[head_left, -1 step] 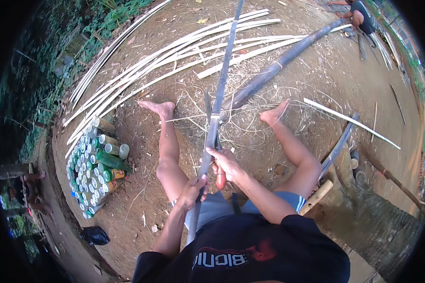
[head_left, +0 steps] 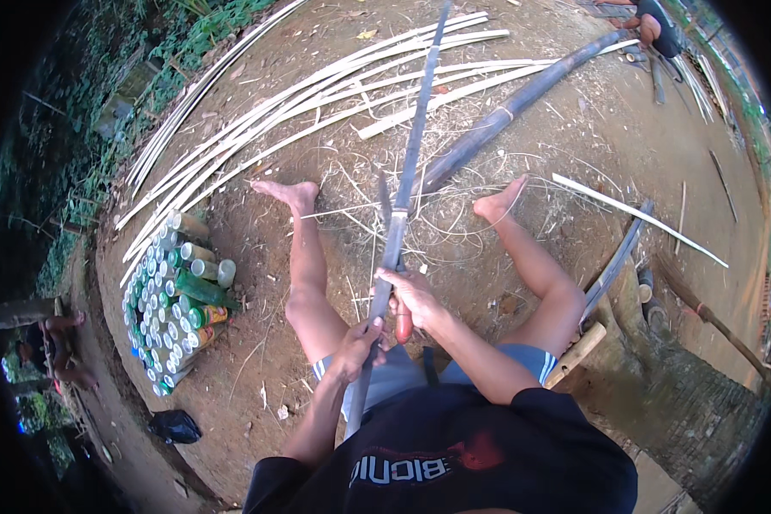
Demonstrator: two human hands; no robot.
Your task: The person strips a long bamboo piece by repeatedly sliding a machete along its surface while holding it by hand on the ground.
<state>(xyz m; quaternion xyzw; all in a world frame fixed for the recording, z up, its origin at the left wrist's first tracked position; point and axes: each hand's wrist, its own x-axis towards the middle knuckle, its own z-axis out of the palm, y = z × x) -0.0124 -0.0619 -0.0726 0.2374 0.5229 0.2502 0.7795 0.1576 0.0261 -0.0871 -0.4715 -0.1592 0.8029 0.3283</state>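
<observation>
Head view: both hands point(head_left: 355, 347) point(head_left: 411, 295), grip closed around bamboo strip point(head_left: 400, 214), knife handle point(head_left: 403, 327) beneath right.

Seated person on the dirt ground point(head_left: 574, 146), legs spread, a long bamboo strip point(head_left: 407, 184) running forward between the feet.

The left hand point(head_left: 355, 347) grips the strip nearer the body, the right hand point(head_left: 411, 295) just ahead of it. Stacked bottles point(head_left: 176, 295) lie to the left, beside the left leg. Split bamboo slats point(head_left: 317, 94) fan across the ground ahead, a bamboo pole point(head_left: 514, 111) ahead right. Another person point(head_left: 655, 26) sits at the far right.
</observation>
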